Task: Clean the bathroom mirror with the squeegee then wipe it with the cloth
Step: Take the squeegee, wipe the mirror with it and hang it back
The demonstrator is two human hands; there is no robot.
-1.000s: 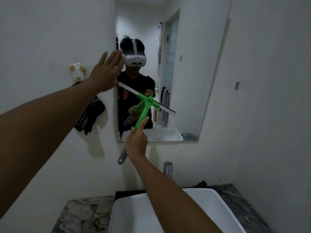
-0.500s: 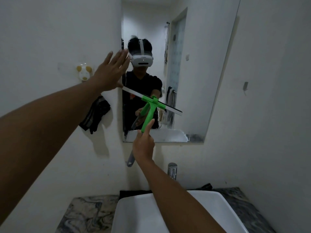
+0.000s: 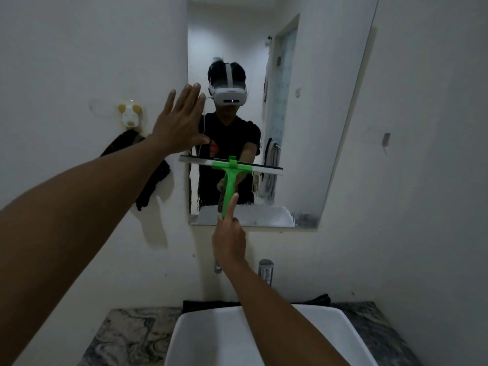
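Against lower half of mirror [image 3: 317, 128]: green squeegee [image 3: 229, 178], blade level across glass, handle pointing down. Right hand [image 3: 229, 240] closed round handle, index finger extended up along it. Left hand [image 3: 182, 122] open, fingers together, palm flat at mirror's left edge, holding nothing. Dark cloth [image 3: 155, 178] hanging on wall left of mirror, below hook [image 3: 130, 116]. White sink [image 3: 216, 336] on marbled desk [image 3: 126, 336] below; tap [image 3: 266, 270] behind right forearm.

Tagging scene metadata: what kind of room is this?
Most likely a small home bathroom: a wall mirror above a white basin, with a chrome tap on a marbled counter.
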